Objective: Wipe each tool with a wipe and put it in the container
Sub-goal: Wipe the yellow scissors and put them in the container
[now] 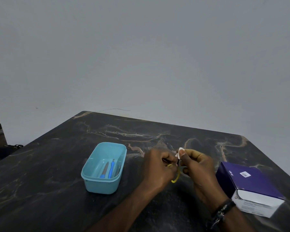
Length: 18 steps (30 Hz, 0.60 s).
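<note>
My left hand (158,166) grips a small tool with a yellow looped handle (175,178) above the middle of the dark table. My right hand (197,164) pinches a small white wipe (179,152) around the tool's tip, right beside the left hand's fingers. Most of the tool is hidden by both hands. To the left stands a light blue plastic container (90,181) with two blue-handled tools (107,169) and a thin metal one lying inside.
A purple and white cardboard box (251,183) lies at the right, close to my right wrist. The black marble table (40,181) reaches the wall at the back; its left edge drops to the floor.
</note>
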Motion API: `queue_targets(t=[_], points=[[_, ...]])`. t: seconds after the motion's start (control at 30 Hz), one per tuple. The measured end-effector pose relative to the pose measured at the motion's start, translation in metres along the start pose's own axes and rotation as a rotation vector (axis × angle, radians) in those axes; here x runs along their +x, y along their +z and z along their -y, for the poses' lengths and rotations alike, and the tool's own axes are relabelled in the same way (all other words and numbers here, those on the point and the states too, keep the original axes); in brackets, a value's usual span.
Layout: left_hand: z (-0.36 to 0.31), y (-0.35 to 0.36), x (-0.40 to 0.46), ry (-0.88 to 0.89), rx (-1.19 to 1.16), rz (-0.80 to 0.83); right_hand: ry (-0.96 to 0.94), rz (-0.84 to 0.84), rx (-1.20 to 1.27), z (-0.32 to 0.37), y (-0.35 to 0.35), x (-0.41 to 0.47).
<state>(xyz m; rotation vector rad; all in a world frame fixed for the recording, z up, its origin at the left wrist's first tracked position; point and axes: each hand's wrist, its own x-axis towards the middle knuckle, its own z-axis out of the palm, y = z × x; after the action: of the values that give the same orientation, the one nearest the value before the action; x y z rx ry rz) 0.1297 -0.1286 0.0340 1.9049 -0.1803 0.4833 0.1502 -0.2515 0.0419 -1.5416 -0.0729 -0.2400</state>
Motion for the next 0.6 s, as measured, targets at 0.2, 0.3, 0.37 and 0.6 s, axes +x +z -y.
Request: queue_targets(t=[0.2,0.3,0.37,0.6], points=[[-0.007,0.007,-0.011,0.014,0.06,0.102,-0.034,-0.233,0.121,0.004,-0.011,0.011],[-0.017,0.003,-0.007,-0.017,-0.057,0.013,-0.063,-0.309,0.155,0.009,-0.014,0.012],[-0.027,-0.008,-0.001,-0.051,-0.168,-0.102,-0.098,-0.319,0.139,0.011,-0.012,0.009],[-0.066,-0.101,0.023,-0.001,-0.072,-0.343,-0.17,-0.309,0.131,0.022,-0.01,0.005]])
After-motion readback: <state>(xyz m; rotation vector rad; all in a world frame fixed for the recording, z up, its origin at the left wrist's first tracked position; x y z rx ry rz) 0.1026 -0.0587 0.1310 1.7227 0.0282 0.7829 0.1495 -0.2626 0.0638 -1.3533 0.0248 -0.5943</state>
